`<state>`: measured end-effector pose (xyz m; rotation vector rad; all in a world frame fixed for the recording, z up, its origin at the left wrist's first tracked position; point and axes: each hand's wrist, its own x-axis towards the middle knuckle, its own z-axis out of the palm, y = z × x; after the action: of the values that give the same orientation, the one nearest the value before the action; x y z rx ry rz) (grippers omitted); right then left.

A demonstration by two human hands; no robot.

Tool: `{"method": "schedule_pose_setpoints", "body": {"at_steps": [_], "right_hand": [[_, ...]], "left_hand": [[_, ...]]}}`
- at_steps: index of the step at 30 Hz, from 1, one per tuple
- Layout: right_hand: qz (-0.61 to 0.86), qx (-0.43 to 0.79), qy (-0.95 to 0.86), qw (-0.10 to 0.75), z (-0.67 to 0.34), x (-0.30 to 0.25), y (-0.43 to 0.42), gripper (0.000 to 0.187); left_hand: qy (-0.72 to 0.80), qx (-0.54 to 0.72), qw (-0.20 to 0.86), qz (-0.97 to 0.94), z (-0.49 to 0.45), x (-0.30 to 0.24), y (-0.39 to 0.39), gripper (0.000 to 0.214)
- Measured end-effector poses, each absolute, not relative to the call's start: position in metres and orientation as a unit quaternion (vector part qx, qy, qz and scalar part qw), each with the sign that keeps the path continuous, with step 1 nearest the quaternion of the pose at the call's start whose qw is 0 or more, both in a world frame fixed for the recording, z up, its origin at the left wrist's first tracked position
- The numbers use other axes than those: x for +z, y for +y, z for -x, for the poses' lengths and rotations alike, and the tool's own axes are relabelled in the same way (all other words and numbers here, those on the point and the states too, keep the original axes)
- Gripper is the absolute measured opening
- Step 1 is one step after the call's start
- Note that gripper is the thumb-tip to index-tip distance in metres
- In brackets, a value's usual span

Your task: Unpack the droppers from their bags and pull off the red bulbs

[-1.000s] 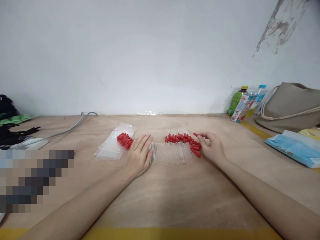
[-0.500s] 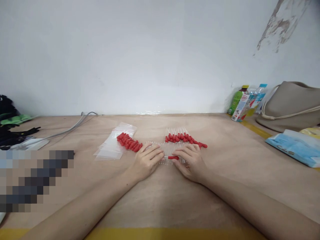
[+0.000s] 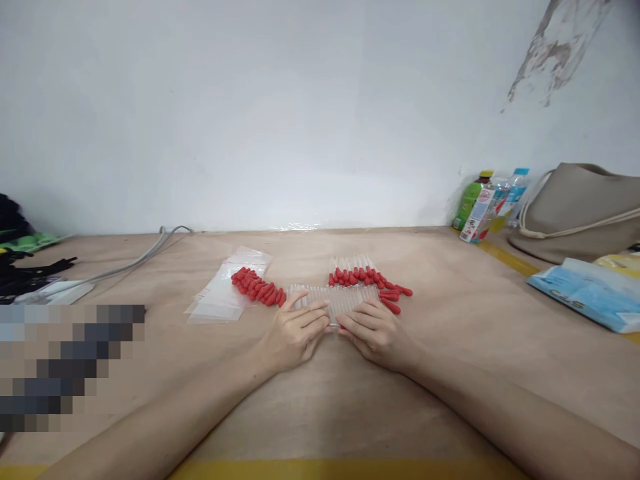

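Observation:
My left hand (image 3: 294, 331) and my right hand (image 3: 375, 331) meet fingertip to fingertip at the near edge of a row of clear tubes (image 3: 345, 297) lying on the wooden table (image 3: 320, 407). Both have their fingers pinched together. The left seems to pinch a clear tube, and a bit of a red rubber bulb shows at the right fingertips. A pile of loose red bulbs (image 3: 257, 290) lies left of the tubes, partly on clear plastic bags (image 3: 215, 303). Behind the row lie tubes fitted with red bulbs (image 3: 357, 275), with a few loose bulbs (image 3: 395, 298) at the right.
Drink bottles (image 3: 480, 203) and a beige bag (image 3: 580, 207) stand at the back right, with a blue packet (image 3: 585, 293) in front of them. A grey cable (image 3: 130, 263) and black items (image 3: 25, 267) lie at the left. Yellow tape (image 3: 320, 469) marks the table's near edge.
My right hand took a red bulb from the right-hand heap and came back to the middle. My left hand left the tube row's left end, and both now meet nearer me.

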<state>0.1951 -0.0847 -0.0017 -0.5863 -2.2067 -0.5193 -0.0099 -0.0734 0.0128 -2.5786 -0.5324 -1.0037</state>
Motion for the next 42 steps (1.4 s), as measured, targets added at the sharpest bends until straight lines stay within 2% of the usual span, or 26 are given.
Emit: {"method": "schedule_pose_setpoints", "body": {"at_steps": [11, 14, 17, 19, 22, 27, 32, 42], "right_hand": [[0.207, -0.217, -0.869, 0.393, -0.217, 0.0, -0.085, 0.028], [0.298, -0.208, -0.82, 0.442, -0.234, 0.005, -0.078, 0.025], [0.429, -0.137, -0.732, 0.511, -0.256, 0.01, -0.064, 0.019], [0.49, -0.1, -0.685, 0.53, -0.272, 0.011, -0.053, 0.023], [0.574, -0.049, -0.635, 0.514, -0.294, 0.008, -0.036, 0.03], [0.673, 0.11, -0.539, 0.494, -0.317, -0.009, -0.016, 0.035], [0.668, 0.174, -0.557, 0.463, -0.32, -0.019, -0.009, 0.025], [0.637, 0.25, -0.592, 0.427, -0.311, -0.01, -0.017, 0.025]], "left_hand": [[-0.2, -0.36, 0.147, 0.899, 0.022, 0.011, -0.07, 0.012], [-0.269, -0.377, 0.14, 0.875, 0.031, 0.011, -0.064, 0.013], [-0.358, -0.384, 0.138, 0.84, 0.037, 0.011, -0.056, 0.02], [-0.392, -0.374, 0.138, 0.829, 0.036, 0.011, -0.051, 0.028], [-0.383, -0.37, 0.134, 0.836, 0.031, 0.011, -0.046, 0.036], [-0.328, -0.384, 0.125, 0.854, 0.024, 0.01, -0.044, 0.028], [-0.298, -0.369, 0.128, 0.871, 0.023, 0.007, -0.046, 0.022], [-0.275, -0.349, 0.117, 0.888, 0.018, 0.003, -0.053, 0.024]]}}
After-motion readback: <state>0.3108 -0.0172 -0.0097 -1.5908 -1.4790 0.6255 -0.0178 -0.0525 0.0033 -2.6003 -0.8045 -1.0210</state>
